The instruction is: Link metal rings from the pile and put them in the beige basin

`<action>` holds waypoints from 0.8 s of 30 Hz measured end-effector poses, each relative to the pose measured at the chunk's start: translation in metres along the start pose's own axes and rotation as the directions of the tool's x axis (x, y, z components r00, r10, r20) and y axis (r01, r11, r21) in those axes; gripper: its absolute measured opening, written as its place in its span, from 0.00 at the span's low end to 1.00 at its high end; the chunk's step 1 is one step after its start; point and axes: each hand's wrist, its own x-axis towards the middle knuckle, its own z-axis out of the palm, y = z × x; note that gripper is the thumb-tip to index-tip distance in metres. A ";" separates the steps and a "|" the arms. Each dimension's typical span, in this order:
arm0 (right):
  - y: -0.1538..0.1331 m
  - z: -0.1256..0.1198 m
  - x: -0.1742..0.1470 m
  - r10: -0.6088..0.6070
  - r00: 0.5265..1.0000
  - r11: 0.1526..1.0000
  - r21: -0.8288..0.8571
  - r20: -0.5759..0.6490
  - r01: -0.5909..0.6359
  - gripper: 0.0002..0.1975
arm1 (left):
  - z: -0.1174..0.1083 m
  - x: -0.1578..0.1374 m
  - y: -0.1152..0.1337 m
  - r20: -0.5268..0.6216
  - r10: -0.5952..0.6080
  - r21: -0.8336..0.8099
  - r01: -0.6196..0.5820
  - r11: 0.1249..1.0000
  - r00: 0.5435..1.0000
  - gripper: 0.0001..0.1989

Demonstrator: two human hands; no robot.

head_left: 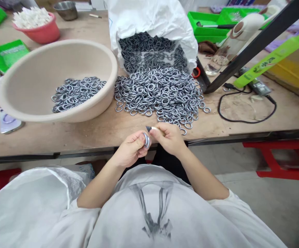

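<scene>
Between the fingertips of my left hand (131, 148) are pinched grey metallic-looking rings (146, 140), apparently two side by side. My right hand (172, 139) grips a pen-like tool (149, 128) with a dark, pointed tip and a pale shaft, mostly covered by my fingers. That tip is just above the held rings; I cannot tell whether it touches them. Beyond my hands, a heap of similar rings (157, 91) spills from a white sack (149, 20) onto the wooden table (95, 136). On the left stands a large beige basin (17, 79) with more rings (78, 92) inside.
A slanted dark metal bar (252, 44) and a black cable (242, 121) are to the right. Green trays (208, 26), a pink bowl (42, 33) and a metal bowl (66, 11) stand farther back. A phone (9, 122) lies by the basin. Red stools (268, 162) are below.
</scene>
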 end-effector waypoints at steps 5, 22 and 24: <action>-0.005 -0.009 -0.001 -0.047 0.999 0.998 0.031 -0.007 0.047 0.21 | -0.002 0.001 0.002 -0.013 0.060 0.068 -0.059 0.996 0.998 0.21; 0.005 -0.028 0.003 0.156 0.966 0.978 0.171 -0.208 -0.121 0.23 | -0.016 -0.013 0.054 -0.108 0.422 0.536 -0.305 0.787 0.900 0.19; 0.013 -0.036 -0.001 0.186 0.937 0.980 0.125 -0.296 -0.155 0.23 | -0.026 -0.015 0.096 -0.162 0.733 0.796 -0.351 0.493 0.661 0.15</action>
